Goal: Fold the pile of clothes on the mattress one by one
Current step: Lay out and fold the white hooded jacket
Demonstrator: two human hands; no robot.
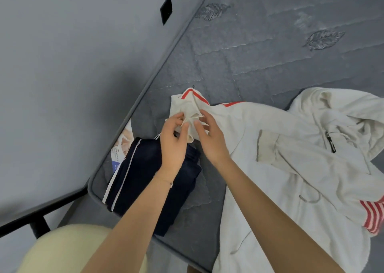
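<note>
Hands: I see my left hand [173, 141] and right hand [212, 139] close together, both pinching the sleeve cuff [190, 106].
Hoodie: the white hoodie [280, 168], with red stripes, is spread right of my hands on the mattress [249, 54].
Folded: the navy trousers [145, 173] lie under my left wrist at the near-left corner.
Room: the mattress edge is just to the left; bare quilting lies far and right.
Writing: the printed sheet [122, 143] beside the trousers is too small for me to read.

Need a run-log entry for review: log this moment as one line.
left hand: pinches sleeve cuff | right hand: pinches sleeve cuff | white hoodie: unfolded on mattress | navy garment: folded, near mattress corner
</note>
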